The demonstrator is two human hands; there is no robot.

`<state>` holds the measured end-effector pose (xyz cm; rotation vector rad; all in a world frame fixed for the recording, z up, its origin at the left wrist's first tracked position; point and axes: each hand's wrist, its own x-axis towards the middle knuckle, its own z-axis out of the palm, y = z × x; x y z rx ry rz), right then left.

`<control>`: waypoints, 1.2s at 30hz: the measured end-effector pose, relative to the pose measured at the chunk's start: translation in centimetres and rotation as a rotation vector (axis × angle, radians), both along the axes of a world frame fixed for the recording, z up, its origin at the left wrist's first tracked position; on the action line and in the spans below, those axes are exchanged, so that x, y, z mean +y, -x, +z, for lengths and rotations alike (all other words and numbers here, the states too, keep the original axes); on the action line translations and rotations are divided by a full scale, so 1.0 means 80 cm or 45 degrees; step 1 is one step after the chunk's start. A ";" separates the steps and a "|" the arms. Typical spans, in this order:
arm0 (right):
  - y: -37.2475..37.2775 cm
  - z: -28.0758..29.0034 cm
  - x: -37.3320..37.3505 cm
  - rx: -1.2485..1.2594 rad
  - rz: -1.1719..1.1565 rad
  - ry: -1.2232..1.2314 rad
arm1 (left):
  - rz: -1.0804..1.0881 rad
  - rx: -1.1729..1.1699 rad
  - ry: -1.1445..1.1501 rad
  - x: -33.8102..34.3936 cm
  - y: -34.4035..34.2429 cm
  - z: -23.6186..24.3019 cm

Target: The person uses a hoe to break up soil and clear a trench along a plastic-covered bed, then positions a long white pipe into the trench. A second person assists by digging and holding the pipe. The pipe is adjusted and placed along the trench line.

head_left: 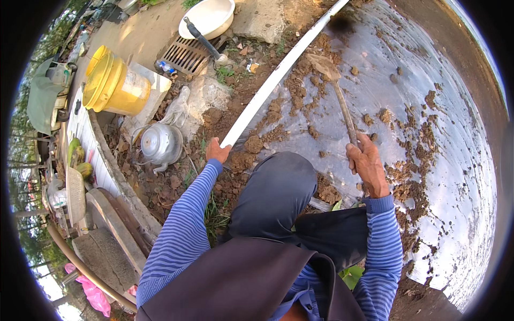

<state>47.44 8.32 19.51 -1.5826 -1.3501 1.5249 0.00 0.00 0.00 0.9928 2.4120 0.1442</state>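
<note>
My left hand is closed round the near end of a long white pipe, which runs away up and to the right. My right hand grips the wooden handle of a small spade. Its dirt-covered blade rests on a sheet of silvery plastic film spread over the ground. Clods of brown soil lie along the film's left edge, under and beside the pipe. More loose soil is scattered on the film right of my right hand.
Left of the pipe stands a dented metal kettle, with yellow buckets beyond it. Farther off are a white basin, a rusty drain grate and a hammer-like tool. A curved concrete edge borders the left side.
</note>
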 end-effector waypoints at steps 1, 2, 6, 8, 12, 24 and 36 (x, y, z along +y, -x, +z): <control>-0.002 0.000 0.002 0.035 0.038 0.079 | -0.035 0.076 0.038 -0.033 0.014 -0.017; 0.000 -0.001 0.002 -0.056 0.069 0.088 | -0.045 0.138 0.109 -0.064 0.025 -0.029; 0.011 -0.012 0.007 -0.247 0.219 0.170 | -0.082 0.179 0.182 -0.115 0.045 -0.062; 0.021 -0.023 0.006 -0.252 0.292 0.271 | -0.062 0.175 0.205 -0.119 0.046 -0.073; 0.046 -0.053 0.004 -0.375 0.516 0.199 | -0.022 0.256 0.340 -0.105 0.037 -0.092; 0.113 -0.096 0.018 -0.476 0.759 0.078 | -0.202 0.167 0.406 -0.088 0.068 -0.096; 0.122 -0.024 0.058 -0.476 0.857 0.076 | -0.156 -0.073 0.449 -0.076 0.082 -0.081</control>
